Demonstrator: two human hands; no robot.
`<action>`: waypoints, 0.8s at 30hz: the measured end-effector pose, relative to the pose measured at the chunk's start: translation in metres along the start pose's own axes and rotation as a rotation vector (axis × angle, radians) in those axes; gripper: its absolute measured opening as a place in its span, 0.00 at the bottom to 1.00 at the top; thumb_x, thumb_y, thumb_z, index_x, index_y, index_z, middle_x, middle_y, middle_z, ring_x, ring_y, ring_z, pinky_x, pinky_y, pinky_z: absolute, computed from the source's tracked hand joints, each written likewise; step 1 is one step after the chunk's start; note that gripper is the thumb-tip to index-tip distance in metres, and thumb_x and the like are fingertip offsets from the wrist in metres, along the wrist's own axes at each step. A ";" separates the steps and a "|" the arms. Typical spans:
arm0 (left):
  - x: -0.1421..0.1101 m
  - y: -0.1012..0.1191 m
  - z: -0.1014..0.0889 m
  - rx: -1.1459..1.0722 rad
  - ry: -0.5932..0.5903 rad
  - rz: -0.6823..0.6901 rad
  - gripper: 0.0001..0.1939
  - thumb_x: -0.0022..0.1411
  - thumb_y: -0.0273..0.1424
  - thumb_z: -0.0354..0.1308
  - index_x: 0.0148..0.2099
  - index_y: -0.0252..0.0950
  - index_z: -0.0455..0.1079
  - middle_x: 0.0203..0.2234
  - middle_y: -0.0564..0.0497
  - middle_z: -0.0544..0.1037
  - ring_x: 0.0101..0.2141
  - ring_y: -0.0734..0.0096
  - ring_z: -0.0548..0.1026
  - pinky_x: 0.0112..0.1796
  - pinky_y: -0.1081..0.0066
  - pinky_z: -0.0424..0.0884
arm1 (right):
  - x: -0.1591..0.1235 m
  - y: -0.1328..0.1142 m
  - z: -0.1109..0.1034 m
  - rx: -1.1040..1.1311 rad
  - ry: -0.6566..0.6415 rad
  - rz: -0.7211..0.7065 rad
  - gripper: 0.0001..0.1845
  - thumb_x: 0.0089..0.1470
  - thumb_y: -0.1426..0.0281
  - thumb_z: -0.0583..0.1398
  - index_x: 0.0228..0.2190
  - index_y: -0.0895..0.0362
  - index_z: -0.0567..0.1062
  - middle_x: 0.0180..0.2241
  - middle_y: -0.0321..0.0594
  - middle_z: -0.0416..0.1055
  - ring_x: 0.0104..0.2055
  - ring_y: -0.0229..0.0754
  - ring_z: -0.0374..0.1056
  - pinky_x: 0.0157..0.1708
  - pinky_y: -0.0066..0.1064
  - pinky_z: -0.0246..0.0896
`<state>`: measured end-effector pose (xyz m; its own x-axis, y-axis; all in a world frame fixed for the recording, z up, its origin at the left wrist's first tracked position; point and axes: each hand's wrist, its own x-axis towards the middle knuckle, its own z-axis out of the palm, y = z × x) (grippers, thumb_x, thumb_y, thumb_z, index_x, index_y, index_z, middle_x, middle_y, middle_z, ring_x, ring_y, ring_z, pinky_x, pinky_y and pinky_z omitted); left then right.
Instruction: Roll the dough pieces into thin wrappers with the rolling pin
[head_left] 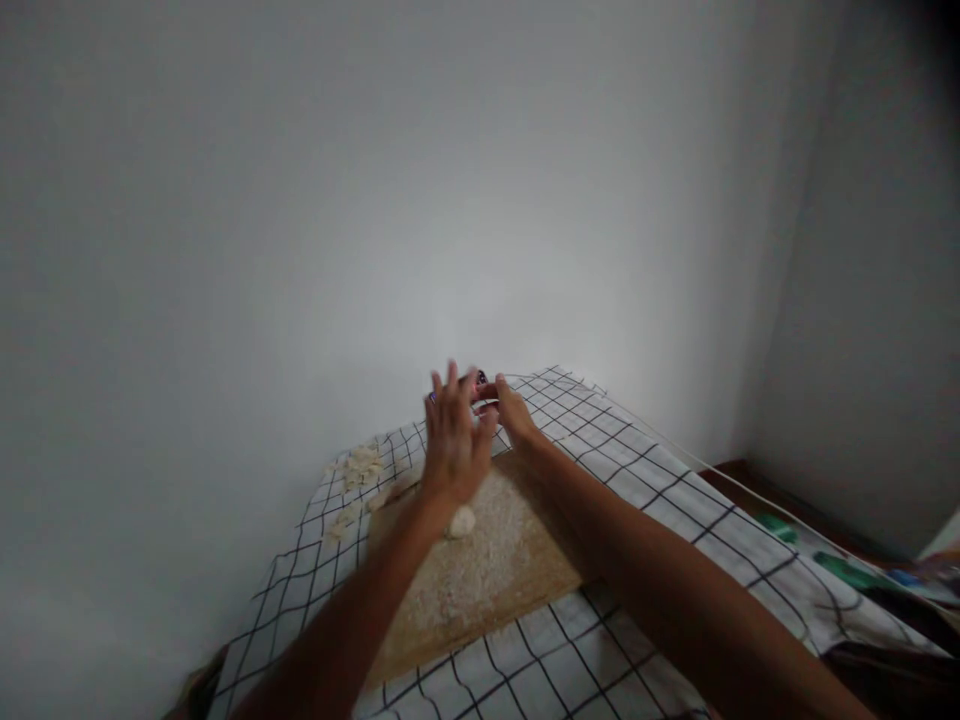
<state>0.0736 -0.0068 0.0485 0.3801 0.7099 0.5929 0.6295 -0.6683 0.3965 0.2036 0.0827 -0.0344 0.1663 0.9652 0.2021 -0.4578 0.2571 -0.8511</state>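
Note:
My left hand (pixel 454 445) is raised over the far part of a floured wooden board (pixel 495 570), its fingers spread and slightly blurred. Just right of it, my right hand (pixel 514 412) has its fingers around the right side of a small dark object with round lens-like spots, apparently a phone (pixel 481 378). Most of that object is hidden behind my left hand. Below my left wrist, a small pale round of dough (pixel 460 522) sits on the board. Flour lies scattered over the board's surface.
Flat pale dough pieces (pixel 361 468) lie on the checked tablecloth (pixel 637 450) at the left. A thin white cable (pixel 690 458) runs along the table's right side. A white wall (pixel 375 200) rises behind. Green items (pixel 844 570) are beyond the right edge.

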 end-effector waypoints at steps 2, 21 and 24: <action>-0.034 -0.014 0.031 0.092 -0.163 -0.135 0.38 0.80 0.55 0.50 0.81 0.40 0.60 0.83 0.35 0.50 0.82 0.31 0.34 0.75 0.24 0.37 | 0.002 0.002 -0.003 0.018 0.022 -0.017 0.37 0.74 0.39 0.51 0.42 0.57 0.82 0.44 0.46 0.82 0.35 0.41 0.76 0.38 0.33 0.71; -0.013 -0.011 -0.016 -0.002 -0.100 -0.030 0.37 0.81 0.58 0.42 0.78 0.46 0.65 0.82 0.42 0.56 0.83 0.45 0.38 0.78 0.34 0.32 | 0.009 0.013 -0.009 -0.005 0.029 -0.035 0.36 0.71 0.38 0.53 0.42 0.57 0.81 0.43 0.45 0.82 0.33 0.40 0.76 0.34 0.31 0.70; -0.054 -0.030 0.028 0.000 -0.213 -0.305 0.39 0.82 0.51 0.39 0.84 0.38 0.54 0.83 0.36 0.48 0.83 0.42 0.35 0.77 0.31 0.34 | 0.007 0.014 -0.011 -0.048 0.016 -0.069 0.39 0.70 0.35 0.52 0.42 0.58 0.81 0.45 0.47 0.82 0.33 0.41 0.76 0.35 0.33 0.71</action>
<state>0.0532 -0.0192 -0.0148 0.3082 0.9067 0.2881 0.7352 -0.4192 0.5327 0.2079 0.0931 -0.0504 0.2103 0.9441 0.2538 -0.4025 0.3202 -0.8576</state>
